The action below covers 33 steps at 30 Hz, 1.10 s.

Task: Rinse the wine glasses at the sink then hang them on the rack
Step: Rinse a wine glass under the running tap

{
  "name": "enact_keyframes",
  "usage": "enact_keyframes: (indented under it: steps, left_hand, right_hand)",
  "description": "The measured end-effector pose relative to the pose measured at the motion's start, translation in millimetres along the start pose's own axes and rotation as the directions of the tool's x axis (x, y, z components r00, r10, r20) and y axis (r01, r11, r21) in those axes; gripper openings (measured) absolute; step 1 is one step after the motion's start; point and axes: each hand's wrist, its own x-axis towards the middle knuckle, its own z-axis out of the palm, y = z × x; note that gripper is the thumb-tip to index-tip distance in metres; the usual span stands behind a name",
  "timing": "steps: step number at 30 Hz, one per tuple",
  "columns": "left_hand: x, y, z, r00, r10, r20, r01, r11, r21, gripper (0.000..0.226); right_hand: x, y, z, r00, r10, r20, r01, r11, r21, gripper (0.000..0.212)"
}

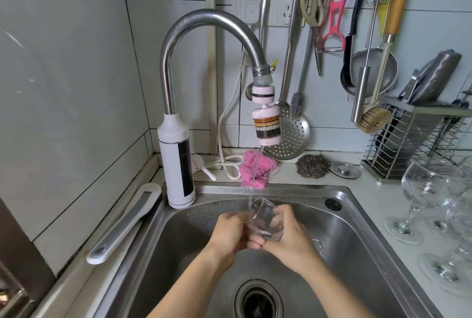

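Both my hands hold one clear wine glass (265,218) over the steel sink (357,215), its bowl tilted up toward the tap. My left hand (229,231) wraps its left side and my right hand (291,236) curls round its right side. A thin stream of water runs from the faucet filter head (267,123) onto the rim of the glass. The glass's stem is hidden by my hands. Several other wine glasses (429,190) stand upright on the counter at the right.
The curved faucet (204,19) rises at the sink's back left. A pink cloth (255,167), steel scourer (313,165) and drain plug (344,169) lie behind the sink. Utensils hang on the wall; a wire rack (419,139) stands at the right. The drain (259,299) is below my arms.
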Motion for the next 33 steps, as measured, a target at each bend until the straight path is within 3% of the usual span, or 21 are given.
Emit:
enact_keyframes:
  steps: [3,7,16,20,26,33]
  left_hand:
    - [0.1,2.1,-2.0,1.0,0.021,-0.018,-0.021,1.0,0.002,0.033]
    - [-1.1,1.3,-2.0,1.0,0.002,-0.026,-0.002,1.0,0.002,0.028]
    - [-2.3,0.1,-1.3,0.996,0.025,0.082,-0.027,0.999,0.023,0.033]
    - [-2.7,-2.6,1.5,0.999,-0.011,0.047,0.01,1.0,0.025,0.03]
    - [0.2,-0.5,-1.0,0.998,0.057,0.014,-0.057,0.998,-0.028,0.023]
    - [0.2,-3.9,0.4,1.0,-0.015,-0.001,0.015,0.999,-0.033,0.024]
  right_hand:
    - [0.1,-1.5,1.2,0.999,0.004,0.034,-0.006,0.999,0.051,0.063]
    - [2.3,0.7,0.7,1.0,0.015,0.023,-0.016,1.0,0.009,0.049]
    - [-0.1,1.2,-2.2,1.0,-0.006,-0.019,0.005,0.999,-0.042,0.054]
    - [-2.4,-0.1,-1.5,1.0,0.006,0.024,-0.004,0.997,-0.074,0.061]
    - [-2.0,-6.8,0.5,1.0,-0.016,0.019,0.014,0.996,0.084,0.075]
    - [0.5,-0.2,-0.8,0.996,-0.042,-0.074,0.042,0.999,-0.004,0.059]
